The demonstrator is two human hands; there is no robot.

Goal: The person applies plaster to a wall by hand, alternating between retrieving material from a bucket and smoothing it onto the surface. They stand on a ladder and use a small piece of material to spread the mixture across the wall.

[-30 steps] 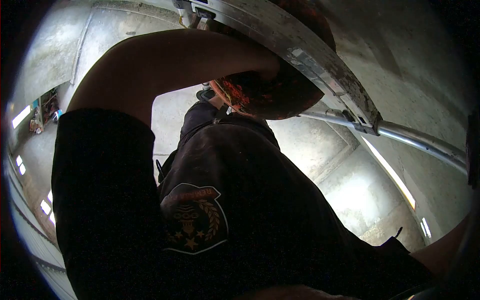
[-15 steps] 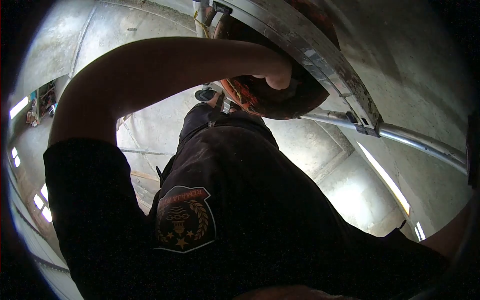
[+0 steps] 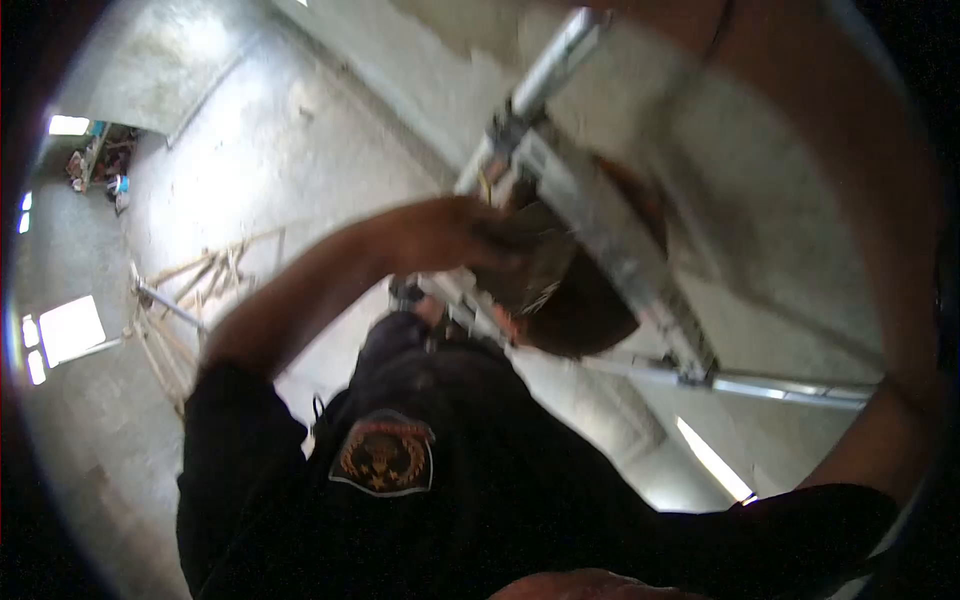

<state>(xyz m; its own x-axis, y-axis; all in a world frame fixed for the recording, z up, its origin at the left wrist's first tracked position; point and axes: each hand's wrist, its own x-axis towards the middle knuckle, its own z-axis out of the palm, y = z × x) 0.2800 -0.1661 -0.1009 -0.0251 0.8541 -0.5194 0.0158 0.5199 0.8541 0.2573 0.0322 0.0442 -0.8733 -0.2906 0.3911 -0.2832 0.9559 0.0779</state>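
Note:
My left hand (image 3: 465,238) reaches over a round, dark container (image 3: 590,310) with reddish marks on its rim. The fingers are in shadow and smeared by motion, and I cannot tell whether they grip anything. A grey-brown surface (image 3: 535,265) lies right at the fingertips, overlapping the container. The container rests beside a worn, pale scaffold plank (image 3: 630,245), which crosses over part of it. My right arm (image 3: 840,130) stretches upward along the right side, and its hand is out of view beyond the top edge.
Metal scaffold tubes (image 3: 780,388) join the plank's ends, another tube (image 3: 560,60) rising at the upper end. Bare grey wall (image 3: 790,230) stands on the right. Far below on the concrete floor (image 3: 240,160), a wooden frame (image 3: 185,290) leans at the left.
My left hand has come up out of the container's inside toward its left edge. My right arm has risen into the upper right. The whole view has shifted and tilted.

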